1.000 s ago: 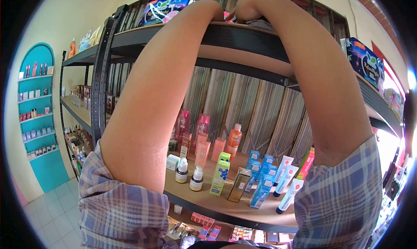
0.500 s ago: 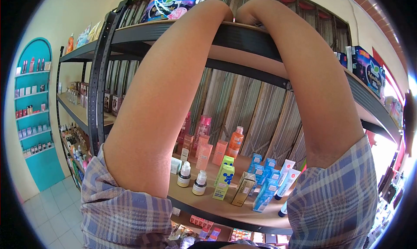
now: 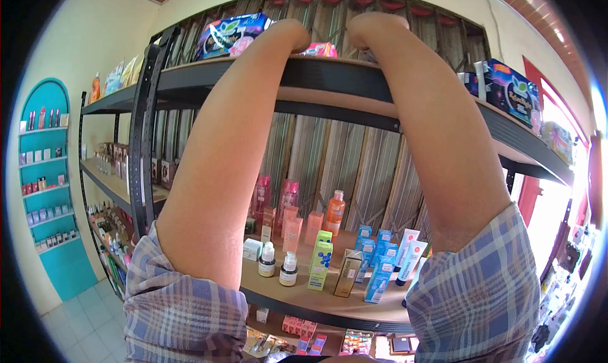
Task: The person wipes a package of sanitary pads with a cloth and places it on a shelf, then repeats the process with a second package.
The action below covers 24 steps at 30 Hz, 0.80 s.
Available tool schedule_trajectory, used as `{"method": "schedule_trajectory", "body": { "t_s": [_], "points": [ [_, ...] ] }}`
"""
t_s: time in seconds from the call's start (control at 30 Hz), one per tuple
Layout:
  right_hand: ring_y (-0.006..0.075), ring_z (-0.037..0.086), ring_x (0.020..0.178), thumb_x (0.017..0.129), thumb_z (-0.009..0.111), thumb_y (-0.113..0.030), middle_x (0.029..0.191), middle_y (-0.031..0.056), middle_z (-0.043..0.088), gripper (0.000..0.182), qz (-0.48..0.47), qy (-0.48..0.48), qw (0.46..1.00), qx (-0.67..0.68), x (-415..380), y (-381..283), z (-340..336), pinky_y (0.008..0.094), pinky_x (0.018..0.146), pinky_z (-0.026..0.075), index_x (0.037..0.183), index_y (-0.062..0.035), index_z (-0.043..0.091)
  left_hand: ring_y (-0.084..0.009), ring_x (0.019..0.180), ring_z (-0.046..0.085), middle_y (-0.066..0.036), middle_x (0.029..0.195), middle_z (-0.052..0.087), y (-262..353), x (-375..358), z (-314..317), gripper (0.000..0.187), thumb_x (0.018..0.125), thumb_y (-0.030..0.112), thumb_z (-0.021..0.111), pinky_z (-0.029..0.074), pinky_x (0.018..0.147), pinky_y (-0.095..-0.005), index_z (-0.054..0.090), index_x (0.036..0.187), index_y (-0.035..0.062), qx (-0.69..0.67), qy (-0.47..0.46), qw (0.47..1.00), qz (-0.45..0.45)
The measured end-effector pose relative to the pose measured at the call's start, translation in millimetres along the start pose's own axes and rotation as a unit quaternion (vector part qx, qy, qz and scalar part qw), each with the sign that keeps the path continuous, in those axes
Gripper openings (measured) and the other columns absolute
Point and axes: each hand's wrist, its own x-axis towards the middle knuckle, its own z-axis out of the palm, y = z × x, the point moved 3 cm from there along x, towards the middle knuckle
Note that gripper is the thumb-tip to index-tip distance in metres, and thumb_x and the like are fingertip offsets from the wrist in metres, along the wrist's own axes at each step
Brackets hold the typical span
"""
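Both arms reach up over the edge of the top shelf (image 3: 335, 78). My left hand (image 3: 296, 35) is at the shelf's front, beside a dark blue pack of sanitary pads (image 3: 231, 35); its fingers are hidden behind the wrist. A pink package (image 3: 321, 50) lies on the shelf just right of that hand, and I cannot make out whether the hand touches it. My right hand (image 3: 375, 26) is bent at the wrist above the same shelf, apart from the left, its fingers mostly out of sight. Whether either hand holds anything is hidden.
Below, the middle shelf carries dropper bottles (image 3: 288, 271), a green box (image 3: 320, 261), a gold box (image 3: 348, 273), blue boxes (image 3: 379, 279) and white tubes (image 3: 411, 261). Another dark pad pack (image 3: 512, 92) stands at right. A black upright post (image 3: 144, 122) rises at left.
The view has tilted up, so the shelves sit lower at the back. My hands have moved apart, and the pink package now shows between them.
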Motion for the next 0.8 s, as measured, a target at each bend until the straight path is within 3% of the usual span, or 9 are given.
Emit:
{"method": "schedule_trajectory", "body": {
  "t_s": [0.07, 0.1, 0.17, 0.27, 0.37, 0.43, 0.53, 0.63, 0.8],
  "points": [
    [0.0316, 0.063, 0.117, 0.088, 0.062, -0.025, 0.126, 0.0137, 0.065, 0.036, 0.037, 0.150, 0.988, 0.011, -7, 29, -18, 0.0458, 0.093, 0.052, 0.122, -0.0121, 0.068, -0.0345, 0.103, 0.068, -0.022, 0.102, 0.071, -18, -10, -13, 0.033, 0.083, 0.027, 0.062, 0.052, 0.090, -0.0417, 0.074, 0.095, -0.0016, -0.165, 0.115, 0.976, -0.079],
    [0.0316, 0.063, 0.117, 0.088, 0.062, -0.025, 0.126, 0.0137, 0.065, 0.036, 0.042, 0.153, 0.987, 0.009, -13, 44, -23, 0.0458, 0.093, 0.052, 0.122, -0.0121, 0.068, -0.0345, 0.103, 0.068, -0.022, 0.102, 0.071, -22, -9, -16, 0.033, 0.083, 0.027, 0.062, 0.052, 0.090, -0.0417, 0.074, 0.095, -0.0016, -0.168, 0.118, 0.976, -0.075],
    [0.0275, 0.068, 0.102, 0.086, 0.070, -0.036, 0.109, 0.0094, 0.071, 0.033, 0.009, 0.352, 0.935, -0.039, -35, 71, -39, 0.0403, 0.086, 0.053, 0.109, -0.0112, 0.070, -0.0357, 0.101, 0.068, -0.021, 0.102, 0.071, -32, -7, -21, 0.036, 0.081, 0.033, 0.062, 0.052, 0.091, -0.0417, 0.075, 0.094, 0.0018, -0.182, 0.217, 0.953, -0.111],
    [0.0363, 0.064, 0.101, 0.086, 0.067, -0.030, 0.106, 0.0168, 0.067, 0.030, -0.007, 0.400, 0.916, 0.038, -78, 110, -61, 0.0449, 0.086, 0.052, 0.103, -0.0053, 0.066, -0.0357, 0.098, 0.068, -0.020, 0.101, 0.072, -34, -13, -22, 0.034, 0.081, 0.035, 0.061, 0.051, 0.091, -0.0409, 0.076, 0.095, 0.0080, -0.175, 0.185, 0.964, -0.084],
    [0.0365, 0.064, 0.085, 0.080, 0.073, -0.023, 0.085, 0.0099, 0.064, 0.026, -0.061, 0.496, 0.858, 0.119, -115, 140, -72, 0.0427, 0.076, 0.053, 0.085, -0.0039, 0.057, -0.0347, 0.101, 0.068, -0.018, 0.104, 0.072, -15, -60, -48, 0.032, 0.082, 0.030, 0.060, 0.052, 0.089, -0.0417, 0.075, 0.101, 0.0088, -0.174, 0.196, 0.962, -0.080],
    [0.0329, 0.066, 0.092, 0.086, 0.072, -0.026, 0.096, 0.0129, 0.067, 0.028, -0.061, 0.452, 0.879, 0.143, -147, 157, -80, 0.0410, 0.081, 0.052, 0.099, -0.0042, 0.062, -0.0341, 0.104, 0.068, -0.016, 0.109, 0.072, -7, -87, -61, 0.033, 0.083, 0.027, 0.059, 0.053, 0.088, -0.0427, 0.074, 0.105, 0.0077, -0.197, 0.194, 0.955, -0.104],
    [0.0123, 0.061, 0.078, 0.079, 0.081, -0.040, 0.085, 0.0020, 0.065, 0.038, -0.118, 0.480, 0.828, 0.262, -191, 190, -69, 0.0283, 0.075, 0.049, 0.095, -0.0089, 0.064, -0.0249, 0.078, 0.070, -0.007, 0.080, 0.073, -2, -140, -76, 0.030, 0.083, 0.038, 0.066, 0.053, 0.071, -0.0363, 0.074, 0.092, 0.0100, -0.368, 0.407, 0.836, 0.023],
    [0.0104, 0.059, 0.080, 0.079, 0.083, -0.032, 0.086, 0.0011, 0.064, 0.034, -0.126, 0.451, 0.824, 0.319, -273, 201, -54, 0.0264, 0.076, 0.047, 0.095, -0.0086, 0.065, -0.0101, 0.071, 0.063, 0.000, 0.075, 0.066, 16, -222, -88, 0.025, 0.089, 0.028, 0.069, 0.048, 0.068, -0.0242, 0.073, 0.095, 0.0043, -0.567, 0.371, 0.733, 0.058],
    [0.0123, 0.056, 0.081, 0.076, 0.084, -0.008, 0.090, 0.0040, 0.061, 0.031, -0.075, 0.354, 0.764, 0.534, -449, 206, -7, 0.0266, 0.073, 0.046, 0.096, -0.0037, 0.061, -0.0073, 0.062, 0.043, 0.000, 0.070, 0.053, 38, -460, -115, 0.016, 0.094, 0.011, 0.059, 0.034, 0.057, -0.0259, 0.066, 0.095, -0.0032, -0.667, 0.321, 0.670, 0.060]
  ]
}}
